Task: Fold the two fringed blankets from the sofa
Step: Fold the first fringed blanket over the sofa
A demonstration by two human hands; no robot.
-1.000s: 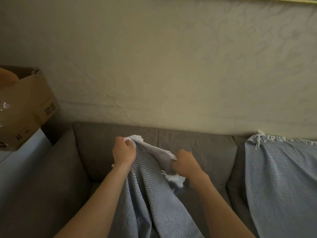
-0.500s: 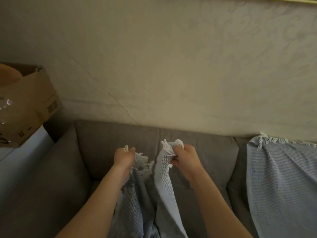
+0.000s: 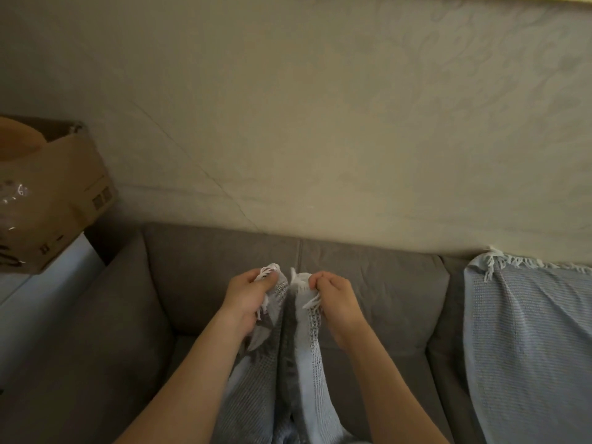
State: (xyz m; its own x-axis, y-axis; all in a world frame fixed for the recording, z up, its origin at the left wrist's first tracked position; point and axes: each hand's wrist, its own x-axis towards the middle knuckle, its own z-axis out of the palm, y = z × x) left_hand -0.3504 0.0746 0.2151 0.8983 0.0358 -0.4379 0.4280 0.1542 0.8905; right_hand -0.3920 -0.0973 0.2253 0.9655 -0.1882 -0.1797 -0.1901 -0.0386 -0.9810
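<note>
**Above the sofa seat: two fringed corners held, first fold not yet made**

Between the two hands, held close together in front of the sofa [image 3: 198, 277] back, hangs the first blanket [image 3: 309, 363]. The left hand [image 3: 248, 299] has its fingers [image 3: 267, 280] curled tight round one fringed corner. The right hand [image 3: 333, 302] pinches the other corner the same way, and neither holds anything else. White tassels stick out above and beside the fingers. Below them the cloth falls in two strips, almost touching, out of the bottom of the view.

The step in hand looks like the start of folding this first blanket, with both corners found and brought near each other. The next move probably calls for joining the corners so that the halves hang even, or for spreading the hands to draw the edge taut. The loose weave is likely to sag, so the grip should be on the hem and not on the tassels alone.

Counted:
- Two blankets: the one held, and a second blanket [image 3: 519, 347] draped unfolded over the sofa back, well to the right of the fingers.
- Two hands, holding two corners.
- One sofa.
- One cardboard box [image 3: 57, 193], far to the left of the fingers.
</note>
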